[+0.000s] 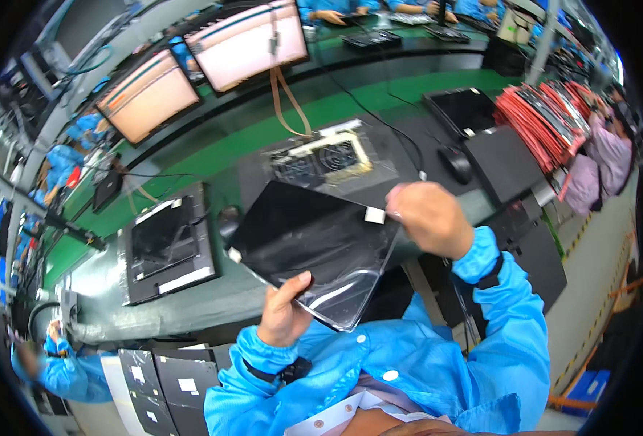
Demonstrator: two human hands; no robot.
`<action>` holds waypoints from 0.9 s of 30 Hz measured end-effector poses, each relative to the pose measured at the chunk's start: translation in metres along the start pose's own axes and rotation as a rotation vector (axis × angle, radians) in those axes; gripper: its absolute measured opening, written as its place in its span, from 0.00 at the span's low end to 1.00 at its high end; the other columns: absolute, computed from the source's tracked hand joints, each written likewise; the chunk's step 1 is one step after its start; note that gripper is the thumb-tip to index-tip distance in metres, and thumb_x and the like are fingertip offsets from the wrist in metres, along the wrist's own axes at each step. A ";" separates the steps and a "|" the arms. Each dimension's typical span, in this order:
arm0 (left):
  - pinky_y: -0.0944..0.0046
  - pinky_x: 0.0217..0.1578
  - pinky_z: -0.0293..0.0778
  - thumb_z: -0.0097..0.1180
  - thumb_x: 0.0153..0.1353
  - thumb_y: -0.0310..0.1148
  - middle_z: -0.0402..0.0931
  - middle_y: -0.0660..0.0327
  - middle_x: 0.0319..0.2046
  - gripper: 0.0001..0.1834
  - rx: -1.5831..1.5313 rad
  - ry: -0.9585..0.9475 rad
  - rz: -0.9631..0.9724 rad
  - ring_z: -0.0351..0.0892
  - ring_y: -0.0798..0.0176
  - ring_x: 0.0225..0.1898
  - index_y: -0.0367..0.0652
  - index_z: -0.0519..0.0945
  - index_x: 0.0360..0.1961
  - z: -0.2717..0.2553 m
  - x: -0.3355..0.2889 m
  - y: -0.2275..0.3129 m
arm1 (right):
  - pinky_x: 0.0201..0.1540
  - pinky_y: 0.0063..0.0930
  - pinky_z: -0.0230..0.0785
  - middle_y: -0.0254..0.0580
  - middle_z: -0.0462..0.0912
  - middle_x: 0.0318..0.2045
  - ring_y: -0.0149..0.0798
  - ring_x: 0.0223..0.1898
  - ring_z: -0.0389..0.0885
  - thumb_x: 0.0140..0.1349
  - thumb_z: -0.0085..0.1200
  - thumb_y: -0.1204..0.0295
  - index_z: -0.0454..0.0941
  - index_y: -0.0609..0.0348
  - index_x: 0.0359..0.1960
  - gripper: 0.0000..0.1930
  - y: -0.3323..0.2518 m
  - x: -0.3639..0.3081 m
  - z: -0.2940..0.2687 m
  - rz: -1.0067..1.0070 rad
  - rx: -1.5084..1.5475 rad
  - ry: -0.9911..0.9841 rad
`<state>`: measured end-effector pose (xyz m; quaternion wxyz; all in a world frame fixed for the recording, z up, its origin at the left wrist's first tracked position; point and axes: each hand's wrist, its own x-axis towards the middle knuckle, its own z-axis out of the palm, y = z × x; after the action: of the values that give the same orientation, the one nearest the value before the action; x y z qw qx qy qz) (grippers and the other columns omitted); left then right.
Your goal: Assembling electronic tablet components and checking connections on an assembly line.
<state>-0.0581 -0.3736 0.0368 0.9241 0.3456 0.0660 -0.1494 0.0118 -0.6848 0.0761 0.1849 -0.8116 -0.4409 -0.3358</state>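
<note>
I hold a flat black panel (303, 236) tilted in front of me, above the green bench. A clear protective film (350, 298) hangs loose along its lower right edge. My left hand (285, 312) grips the panel's bottom edge, thumb on top. My right hand (430, 218) pinches a small white tab (374, 214) at the panel's upper right corner, where the film lifts away. Both sleeves are bright blue.
On the bench lie an open device with fans (325, 156), a black framed unit (167, 243), a mouse (456, 163) and dark panels (503, 163). Two monitors (198, 65) hang behind. Red trays (543, 120) stand right, with a person in pink (601, 156). Stacked panels (169, 381) sit lower left.
</note>
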 end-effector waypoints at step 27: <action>0.50 0.63 0.72 0.54 0.72 0.33 0.83 0.53 0.54 0.14 -0.162 0.101 0.349 0.81 0.52 0.58 0.37 0.82 0.51 -0.057 -0.021 0.038 | 0.37 0.34 0.73 0.43 0.87 0.35 0.44 0.32 0.83 0.62 0.65 0.75 0.83 0.60 0.45 0.10 -0.087 0.079 0.094 0.461 0.597 0.124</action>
<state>-0.0671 -0.3040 0.0220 0.9563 0.2833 0.0630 0.0366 0.0049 -0.5346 0.0658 0.5104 -0.7778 -0.3134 -0.1908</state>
